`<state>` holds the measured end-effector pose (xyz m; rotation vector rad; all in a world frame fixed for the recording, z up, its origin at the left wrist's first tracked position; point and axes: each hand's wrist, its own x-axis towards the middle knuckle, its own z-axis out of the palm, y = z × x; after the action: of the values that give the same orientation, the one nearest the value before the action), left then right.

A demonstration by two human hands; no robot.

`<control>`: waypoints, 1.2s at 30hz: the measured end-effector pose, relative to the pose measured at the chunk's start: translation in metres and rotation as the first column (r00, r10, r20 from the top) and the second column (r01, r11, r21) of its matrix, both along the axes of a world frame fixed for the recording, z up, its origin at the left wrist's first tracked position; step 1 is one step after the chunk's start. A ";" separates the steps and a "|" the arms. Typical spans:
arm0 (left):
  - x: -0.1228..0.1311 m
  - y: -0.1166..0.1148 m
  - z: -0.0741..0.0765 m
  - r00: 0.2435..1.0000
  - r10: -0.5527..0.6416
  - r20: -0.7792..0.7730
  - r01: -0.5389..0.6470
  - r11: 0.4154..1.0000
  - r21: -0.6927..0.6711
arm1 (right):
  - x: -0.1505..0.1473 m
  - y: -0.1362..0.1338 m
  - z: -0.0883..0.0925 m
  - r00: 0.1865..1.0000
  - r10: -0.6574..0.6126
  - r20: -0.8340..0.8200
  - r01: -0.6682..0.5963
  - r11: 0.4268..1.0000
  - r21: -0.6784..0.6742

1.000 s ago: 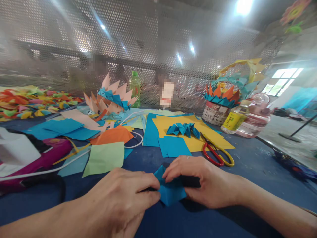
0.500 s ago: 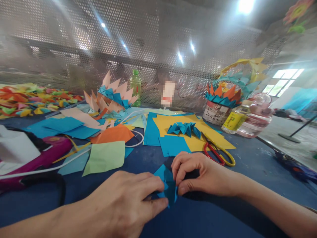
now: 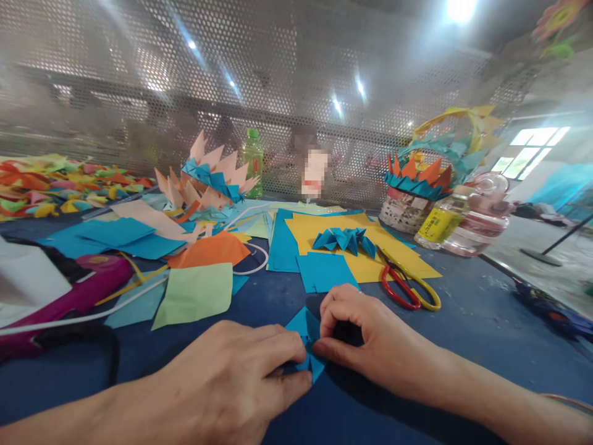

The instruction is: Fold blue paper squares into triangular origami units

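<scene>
Low on the dark blue table, a partly folded piece of blue paper [image 3: 306,325] lies between my hands. My left hand [image 3: 236,371] grips its left side with thumb and fingers. From the right, my right hand [image 3: 354,330] pinches the paper's right edge, thumb below and fingers curled over. My fingers cover part of the folds. Just beyond are a stack of blue paper squares [image 3: 327,272] and a row of folded blue paper pieces [image 3: 345,240] on yellow sheets [image 3: 393,262]. Scissors [image 3: 403,285] with one red and one yellow handle lie to the right.
At left are a purple glue gun [image 3: 99,284] with a white cord, a light green paper [image 3: 194,293] and an orange paper [image 3: 210,250]. Paper crafts [image 3: 204,176] and a green bottle [image 3: 252,164] stand behind. A yellow-labelled bottle [image 3: 440,222] stands right, near a decorated pot [image 3: 403,207].
My right hand has shifted slightly left, and the paper's raised right flap now lies folded inward under its thumb. My left hand has stayed nearly in place on the paper.
</scene>
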<state>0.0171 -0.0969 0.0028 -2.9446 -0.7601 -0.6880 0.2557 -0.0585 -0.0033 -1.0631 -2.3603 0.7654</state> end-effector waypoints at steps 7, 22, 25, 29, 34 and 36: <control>-0.001 0.000 -0.001 1.000 -0.009 0.013 0.008 0.999 0.042 | 0.000 -0.001 -0.002 1.000 0.002 -0.001 -0.002 1.000 0.020; 0.000 -0.002 0.002 0.999 0.022 0.026 -0.025 0.995 0.100 | 0.002 0.001 0.000 0.999 0.032 -0.010 -0.032 0.999 0.026; 0.000 -0.003 0.002 0.999 0.046 0.020 -0.048 0.994 0.095 | 0.003 0.001 -0.001 0.999 0.041 -0.012 -0.041 0.999 0.028; 0.001 -0.001 0.003 0.999 0.015 -0.044 -0.012 0.997 0.075 | 0.002 0.001 -0.001 0.999 0.043 -0.010 -0.043 0.998 0.036; 0.002 0.002 0.001 0.998 0.006 -0.068 0.003 0.993 0.121 | 0.002 0.000 0.000 0.999 0.039 -0.005 -0.039 0.998 0.040; 0.002 0.003 0.000 0.998 0.000 -0.057 0.009 0.989 0.148 | 0.001 0.000 0.000 0.999 0.035 -0.004 -0.035 0.999 0.035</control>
<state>0.0190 -0.0943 0.0026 -2.8195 -0.6675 -0.6287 0.2572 -0.0583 -0.0032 -1.0068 -2.3855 0.7353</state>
